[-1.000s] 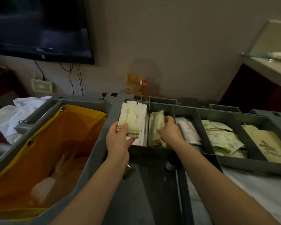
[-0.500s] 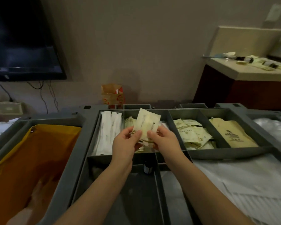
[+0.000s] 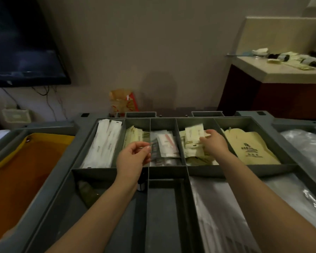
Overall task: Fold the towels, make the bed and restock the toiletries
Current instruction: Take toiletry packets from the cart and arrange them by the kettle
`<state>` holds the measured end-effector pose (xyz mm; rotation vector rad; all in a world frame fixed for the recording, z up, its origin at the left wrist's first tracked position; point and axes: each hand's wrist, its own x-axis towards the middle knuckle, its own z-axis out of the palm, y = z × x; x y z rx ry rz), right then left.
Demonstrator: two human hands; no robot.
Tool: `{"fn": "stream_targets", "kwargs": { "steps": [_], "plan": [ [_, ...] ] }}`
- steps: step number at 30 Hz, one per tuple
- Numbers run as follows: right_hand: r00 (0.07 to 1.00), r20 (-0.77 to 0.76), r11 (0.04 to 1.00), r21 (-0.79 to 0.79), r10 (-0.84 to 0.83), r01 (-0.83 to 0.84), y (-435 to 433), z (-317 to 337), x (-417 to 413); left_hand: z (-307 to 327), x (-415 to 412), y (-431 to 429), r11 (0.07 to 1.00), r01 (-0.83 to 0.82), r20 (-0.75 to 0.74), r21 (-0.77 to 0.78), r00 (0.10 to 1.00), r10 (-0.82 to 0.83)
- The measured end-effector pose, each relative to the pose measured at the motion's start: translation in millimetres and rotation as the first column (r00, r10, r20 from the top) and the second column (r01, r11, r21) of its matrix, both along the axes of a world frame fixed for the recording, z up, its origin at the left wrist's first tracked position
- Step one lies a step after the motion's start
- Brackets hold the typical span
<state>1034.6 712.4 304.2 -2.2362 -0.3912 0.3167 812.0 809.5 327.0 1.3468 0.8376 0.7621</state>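
Note:
A grey cart tray has a row of compartments with toiletry packets. My right hand is over the fourth compartment, holding a cream packet above a pile of similar cream packets. My left hand hovers over the divider between the second and third compartments, fingers curled. Its fingertips are at the edge of a dark see-through packet; whether they grip it is unclear. Long white packets fill the first compartment, and white-and-red sachets lie in the third.
Cream paper bags lie in the fifth compartment. An orange laundry bag hangs at the cart's left. Plastic-wrapped items sit at the right. A counter with small toiletries stands at the far right, and a wall TV at the left.
My hands have parted: the right carried the cream packet rightward to the fourth compartment, and the left let go of it and stayed near the middle. The view has come closer to the tray.

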Motion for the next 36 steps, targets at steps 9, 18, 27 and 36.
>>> {"fn": "stream_targets", "kwargs": {
  "steps": [9, 18, 27, 36],
  "plan": [
    [0.861, 0.425, 0.936, -0.321, 0.28, -0.146, -6.9, 8.2, -26.4, 6.0, -21.1, -14.9, 0.994, -0.018, -0.152, 0.109, 0.988, 0.034],
    [0.903, 0.424, 0.978, 0.146, 0.077, -0.152, -118.0, 58.4, -141.1, 3.5, -67.6, -61.5, 0.884, 0.262, -0.271, 0.388, 0.949, -0.162],
    [0.944, 0.111, 0.903, 0.345, -0.312, 0.258, -233.2, -12.4, -302.1, -14.7, -133.4, -144.1, 0.809, 0.526, -0.112, 0.263, 0.849, -0.516],
    [0.735, 0.031, 0.718, 0.241, -0.678, 0.653, -408.9, -36.2, -355.8, -34.8, -97.2, -305.2, 0.467, 0.863, -0.14, 0.193, 0.496, -0.857]
  ]
}}
